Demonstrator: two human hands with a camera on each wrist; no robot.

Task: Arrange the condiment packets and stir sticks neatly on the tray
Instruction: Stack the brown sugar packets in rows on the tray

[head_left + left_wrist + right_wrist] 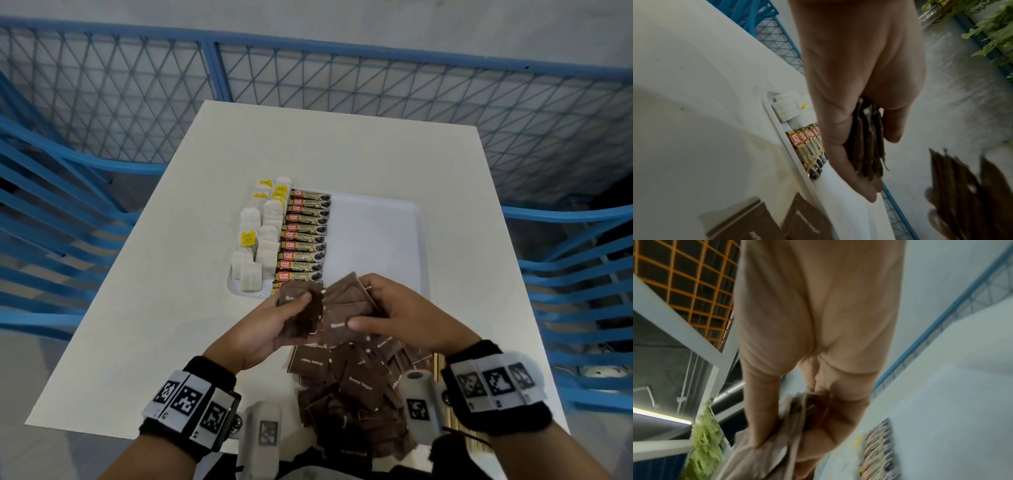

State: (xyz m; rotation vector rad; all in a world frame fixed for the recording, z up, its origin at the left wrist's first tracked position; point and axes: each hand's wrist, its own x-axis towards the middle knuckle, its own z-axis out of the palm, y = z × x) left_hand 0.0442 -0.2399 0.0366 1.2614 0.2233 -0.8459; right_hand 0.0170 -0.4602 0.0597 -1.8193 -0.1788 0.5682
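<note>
Both hands hover over the near edge of the white tray (376, 222). My left hand (284, 318) grips a small stack of brown sugar packets (301, 315), seen edge-on between thumb and fingers in the left wrist view as packets (869, 146). My right hand (387, 315) holds another bunch of brown sugar packets (346, 301), blurred in the right wrist view as packets (793, 418). On the tray's left side lie white tea bags (260, 233) and a neat column of coffee granule sachets (305, 236). A loose heap of brown sugar packets (356, 387) lies on the table (154, 308) under my wrists.
Wooden stir sticks (442, 370) show partly beside my right wrist, mostly hidden. The right half of the tray is bare. Blue mesh fencing (342, 78) surrounds the table on the far and both sides.
</note>
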